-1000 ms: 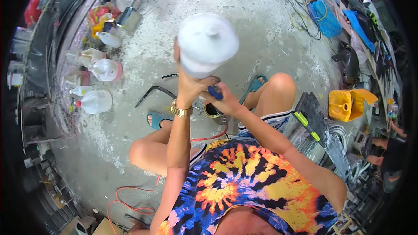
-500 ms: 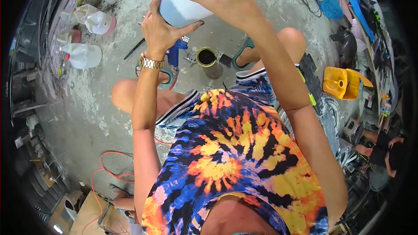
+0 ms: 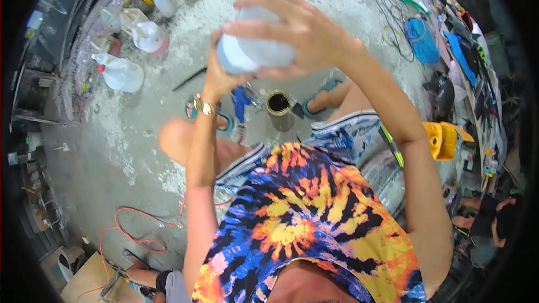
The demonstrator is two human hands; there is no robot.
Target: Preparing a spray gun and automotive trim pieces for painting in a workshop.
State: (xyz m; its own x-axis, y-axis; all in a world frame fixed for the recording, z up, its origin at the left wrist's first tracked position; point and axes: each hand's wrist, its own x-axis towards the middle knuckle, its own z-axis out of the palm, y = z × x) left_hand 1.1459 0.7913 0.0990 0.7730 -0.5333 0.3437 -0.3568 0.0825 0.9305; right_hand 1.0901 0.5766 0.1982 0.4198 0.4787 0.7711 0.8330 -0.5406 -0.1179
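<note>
Translucent white plastic, the cup (image 3: 261,56) is gripped from two sides: the right hand (image 3: 313,32) lies across it, fingers spread, and the left hand (image 3: 220,76) curls round its left side; just below shows a blue tool (image 3: 240,104), then an open can (image 3: 281,122) on the grey floor (image 3: 129,154)

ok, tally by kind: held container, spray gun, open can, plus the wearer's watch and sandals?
Translucent plastic container: 1
Blue spray gun: 1
Open can: 1
Gold wristwatch: 1
Teal sandals: 2
Total: 6
</note>
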